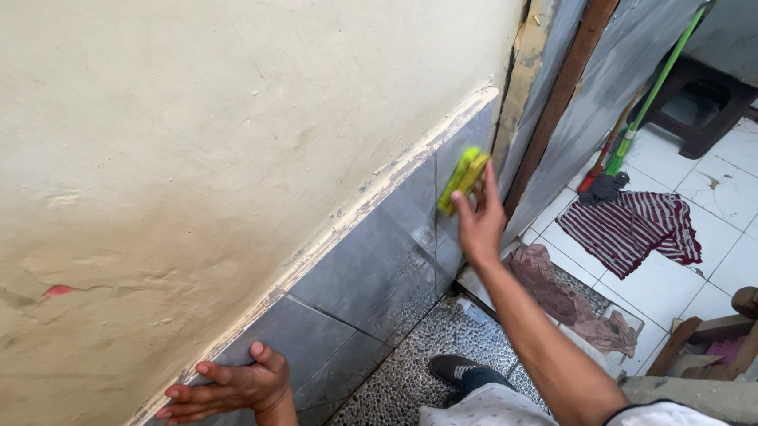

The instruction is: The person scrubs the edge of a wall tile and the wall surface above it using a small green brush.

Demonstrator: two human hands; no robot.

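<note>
My right hand (pixel 481 219) presses a yellow-green sponge (pixel 463 179) flat against the grey wall tile (pixel 373 258), near the upper edge of the tiled band and close to the door frame. My left hand (pixel 231 388) rests with fingers spread on a lower grey tile at the bottom left, holding nothing. Above the tiles the wall (pixel 212 118) is cream plaster, cracked and chipped.
A wooden door frame (pixel 566 84) stands just right of the sponge. A green-handled mop (pixel 655 87) leans beyond it. A striped cloth (pixel 633 226) and a brownish rag (pixel 562 293) lie on the white floor tiles. My shoe (pixel 452 368) is on the pebbled floor. Wooden pieces (pixel 742 321) sit at right.
</note>
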